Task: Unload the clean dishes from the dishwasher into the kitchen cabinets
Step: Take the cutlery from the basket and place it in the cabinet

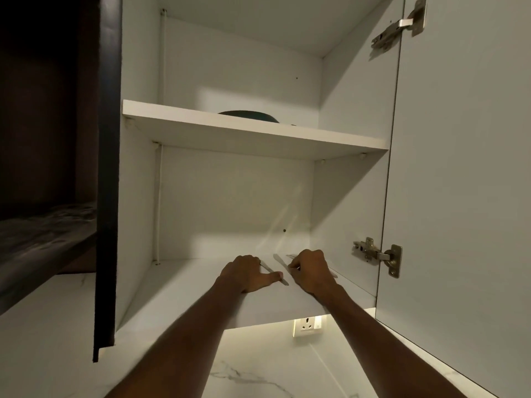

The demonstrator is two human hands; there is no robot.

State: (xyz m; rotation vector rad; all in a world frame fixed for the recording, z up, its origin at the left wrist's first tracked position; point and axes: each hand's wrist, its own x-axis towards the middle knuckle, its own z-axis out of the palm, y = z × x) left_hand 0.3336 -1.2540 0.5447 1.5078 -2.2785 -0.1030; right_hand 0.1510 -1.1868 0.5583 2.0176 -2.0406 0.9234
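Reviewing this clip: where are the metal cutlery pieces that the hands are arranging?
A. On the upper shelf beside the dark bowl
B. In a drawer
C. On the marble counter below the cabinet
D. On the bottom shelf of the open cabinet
D: the cutlery pieces lie flat on the bottom shelf, under the left hand and right hand; the dark bowl sits alone on the upper shelf.

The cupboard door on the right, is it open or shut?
Open. The cupboard door is swung out to the side, showing its hinges, both shelves, and the hands reaching inside.
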